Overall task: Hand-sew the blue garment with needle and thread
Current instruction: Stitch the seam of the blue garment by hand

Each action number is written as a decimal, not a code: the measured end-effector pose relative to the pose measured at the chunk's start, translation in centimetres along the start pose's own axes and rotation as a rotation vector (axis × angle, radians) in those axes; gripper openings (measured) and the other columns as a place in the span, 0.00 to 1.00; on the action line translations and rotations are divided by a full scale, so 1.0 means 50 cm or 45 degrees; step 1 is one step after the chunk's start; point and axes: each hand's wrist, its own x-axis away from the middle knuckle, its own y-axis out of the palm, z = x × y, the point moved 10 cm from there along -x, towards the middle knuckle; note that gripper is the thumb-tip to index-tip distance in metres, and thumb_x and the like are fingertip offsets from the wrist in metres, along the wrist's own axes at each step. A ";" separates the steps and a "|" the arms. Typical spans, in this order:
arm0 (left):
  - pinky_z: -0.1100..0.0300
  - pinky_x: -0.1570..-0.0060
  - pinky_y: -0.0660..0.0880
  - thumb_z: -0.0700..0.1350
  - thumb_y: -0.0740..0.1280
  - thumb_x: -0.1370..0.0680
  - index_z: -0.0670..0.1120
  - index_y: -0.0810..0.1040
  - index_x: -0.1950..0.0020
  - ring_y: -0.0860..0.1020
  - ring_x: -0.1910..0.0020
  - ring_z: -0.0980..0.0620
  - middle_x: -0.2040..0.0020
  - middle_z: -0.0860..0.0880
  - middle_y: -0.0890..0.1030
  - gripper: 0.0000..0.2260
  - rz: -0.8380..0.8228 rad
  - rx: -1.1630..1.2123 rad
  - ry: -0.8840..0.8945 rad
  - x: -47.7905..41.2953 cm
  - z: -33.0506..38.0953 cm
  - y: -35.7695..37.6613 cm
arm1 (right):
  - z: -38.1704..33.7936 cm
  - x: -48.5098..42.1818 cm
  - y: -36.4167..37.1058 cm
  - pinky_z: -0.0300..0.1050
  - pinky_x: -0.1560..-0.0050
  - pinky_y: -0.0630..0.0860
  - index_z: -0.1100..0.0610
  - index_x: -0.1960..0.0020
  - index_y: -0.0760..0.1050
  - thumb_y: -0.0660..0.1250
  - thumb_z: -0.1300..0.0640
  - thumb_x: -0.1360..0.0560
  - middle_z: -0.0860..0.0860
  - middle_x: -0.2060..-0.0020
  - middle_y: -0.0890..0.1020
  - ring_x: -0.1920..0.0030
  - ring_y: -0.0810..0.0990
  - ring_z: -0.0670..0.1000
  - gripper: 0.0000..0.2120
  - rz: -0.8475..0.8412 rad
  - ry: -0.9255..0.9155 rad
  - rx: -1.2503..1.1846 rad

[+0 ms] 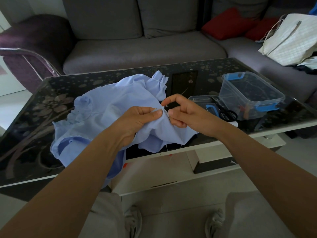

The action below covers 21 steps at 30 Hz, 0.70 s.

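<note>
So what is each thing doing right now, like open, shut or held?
blue garment: crumpled, one fold held between both hands.
left hand: pinches the garment.
right hand: pinches the same fold; needle too small to tell.
clear box: open, no lid on.
scissors: shut, lying beside the box.

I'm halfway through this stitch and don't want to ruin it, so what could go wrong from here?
1. The left hand pinches the blue garment right beside the needle in the right hand. The fingertips nearly touch, so a prick is possible.
2. The garment's lower part hangs off the table edge and may drag on the seam.
3. A loose thread dangles below the fabric and could snag.
</note>
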 end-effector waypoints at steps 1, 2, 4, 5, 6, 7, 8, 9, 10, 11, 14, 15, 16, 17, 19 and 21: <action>0.44 0.35 0.73 0.54 0.69 0.29 0.42 0.83 0.49 0.78 0.41 0.37 0.45 0.39 0.83 0.17 -0.005 -0.024 0.000 0.000 0.000 0.002 | 0.000 0.001 -0.002 0.35 0.66 0.69 0.56 0.37 0.67 0.57 0.63 0.18 0.53 0.69 0.70 0.70 0.68 0.44 0.10 0.001 -0.011 0.003; 0.45 0.35 0.73 0.51 0.69 0.26 0.42 0.83 0.50 0.78 0.41 0.38 0.45 0.38 0.82 0.14 -0.010 -0.047 -0.002 0.000 -0.001 0.004 | 0.000 0.000 -0.002 0.35 0.65 0.70 0.55 0.37 0.67 0.57 0.63 0.18 0.53 0.69 0.70 0.69 0.69 0.44 0.10 -0.007 -0.020 0.029; 0.46 0.36 0.74 0.47 0.67 0.23 0.41 0.83 0.50 0.78 0.42 0.38 0.45 0.38 0.82 0.11 0.005 -0.081 -0.011 -0.003 -0.005 0.003 | 0.003 -0.004 0.002 0.35 0.58 0.73 0.54 0.38 0.67 0.58 0.62 0.18 0.52 0.68 0.74 0.66 0.74 0.45 0.09 -0.005 -0.040 0.141; 0.45 0.36 0.74 0.47 0.67 0.22 0.40 0.83 0.50 0.78 0.42 0.37 0.46 0.37 0.83 0.11 0.029 -0.070 -0.007 -0.004 -0.006 -0.001 | 0.003 -0.008 -0.001 0.35 0.53 0.74 0.53 0.39 0.67 0.59 0.60 0.18 0.51 0.66 0.77 0.62 0.77 0.45 0.09 0.032 -0.065 0.212; 0.43 0.36 0.74 0.47 0.68 0.22 0.41 0.83 0.50 0.78 0.42 0.37 0.46 0.38 0.83 0.10 0.061 -0.041 0.003 -0.004 -0.004 -0.006 | 0.001 -0.010 -0.010 0.35 0.49 0.73 0.53 0.39 0.68 0.61 0.58 0.19 0.50 0.62 0.79 0.58 0.79 0.45 0.09 0.102 -0.106 0.285; 0.42 0.36 0.73 0.47 0.69 0.23 0.43 0.84 0.50 0.78 0.41 0.37 0.46 0.38 0.83 0.09 0.101 -0.002 0.011 -0.003 0.000 -0.012 | -0.005 -0.010 -0.023 0.33 0.48 0.71 0.52 0.40 0.69 0.63 0.55 0.21 0.49 0.57 0.80 0.53 0.78 0.44 0.10 0.195 -0.155 0.350; 0.42 0.36 0.73 0.47 0.69 0.23 0.44 0.84 0.51 0.78 0.41 0.37 0.46 0.39 0.83 0.07 0.142 0.028 0.011 -0.004 0.000 -0.019 | -0.014 -0.008 -0.036 0.31 0.48 0.70 0.51 0.42 0.71 0.64 0.52 0.23 0.46 0.54 0.79 0.51 0.77 0.42 0.11 0.288 -0.206 0.399; 0.41 0.36 0.73 0.47 0.70 0.23 0.45 0.85 0.51 0.79 0.42 0.38 0.46 0.39 0.83 0.07 0.173 0.039 0.004 -0.006 -0.001 -0.024 | -0.025 -0.004 -0.045 0.28 0.48 0.69 0.51 0.44 0.73 0.65 0.50 0.25 0.44 0.52 0.78 0.49 0.76 0.41 0.11 0.359 -0.257 0.427; 0.41 0.37 0.74 0.48 0.70 0.24 0.45 0.85 0.52 0.79 0.42 0.38 0.47 0.39 0.84 0.08 0.188 0.020 -0.010 -0.008 -0.004 -0.025 | -0.035 0.000 -0.047 0.28 0.48 0.68 0.51 0.45 0.74 0.66 0.48 0.26 0.43 0.51 0.78 0.49 0.76 0.40 0.11 0.401 -0.308 0.445; 0.41 0.37 0.74 0.48 0.70 0.24 0.45 0.85 0.52 0.79 0.43 0.39 0.48 0.40 0.84 0.08 0.186 -0.012 -0.022 -0.009 -0.006 -0.024 | -0.044 0.002 -0.046 0.28 0.48 0.69 0.53 0.47 0.76 0.67 0.48 0.26 0.43 0.52 0.78 0.49 0.76 0.40 0.11 0.417 -0.357 0.461; 0.44 0.37 0.75 0.48 0.70 0.23 0.44 0.85 0.52 0.80 0.44 0.40 0.49 0.41 0.84 0.08 0.135 -0.091 -0.035 -0.012 -0.004 -0.011 | -0.058 0.004 -0.035 0.34 0.48 0.72 0.57 0.53 0.80 0.68 0.49 0.27 0.44 0.56 0.78 0.52 0.76 0.43 0.11 0.428 -0.471 0.543; 0.46 0.38 0.75 0.47 0.70 0.23 0.45 0.85 0.52 0.80 0.44 0.41 0.49 0.41 0.84 0.07 0.127 -0.097 -0.044 -0.011 -0.005 -0.010 | -0.057 0.004 -0.033 0.37 0.48 0.73 0.57 0.53 0.81 0.68 0.49 0.26 0.44 0.57 0.78 0.53 0.76 0.44 0.11 0.429 -0.482 0.558; 0.49 0.39 0.76 0.47 0.70 0.23 0.45 0.85 0.53 0.80 0.45 0.42 0.50 0.42 0.85 0.06 0.120 -0.095 -0.053 -0.010 -0.005 -0.008 | -0.056 0.003 -0.033 0.40 0.48 0.74 0.57 0.53 0.81 0.68 0.49 0.26 0.44 0.57 0.78 0.52 0.76 0.44 0.11 0.432 -0.488 0.572; 0.52 0.40 0.77 0.46 0.69 0.23 0.46 0.84 0.53 0.81 0.47 0.44 0.51 0.43 0.85 0.06 0.109 -0.092 -0.057 -0.009 -0.006 -0.007 | -0.055 0.003 -0.031 0.41 0.47 0.74 0.56 0.53 0.81 0.68 0.50 0.26 0.45 0.56 0.78 0.51 0.76 0.45 0.10 0.436 -0.497 0.595; 0.58 0.45 0.76 0.45 0.69 0.23 0.46 0.84 0.54 0.81 0.50 0.47 0.52 0.45 0.85 0.05 0.076 -0.128 -0.044 -0.008 -0.002 -0.002 | -0.058 0.004 -0.024 0.43 0.45 0.72 0.56 0.54 0.80 0.68 0.51 0.25 0.48 0.54 0.77 0.49 0.74 0.46 0.09 0.442 -0.532 0.643; 0.62 0.51 0.74 0.44 0.68 0.22 0.43 0.83 0.55 0.79 0.54 0.50 0.55 0.43 0.83 0.07 0.049 -0.188 -0.016 -0.009 0.002 0.004 | -0.066 0.005 -0.012 0.42 0.44 0.70 0.56 0.54 0.80 0.68 0.52 0.25 0.46 0.54 0.77 0.48 0.73 0.45 0.07 0.432 -0.594 0.674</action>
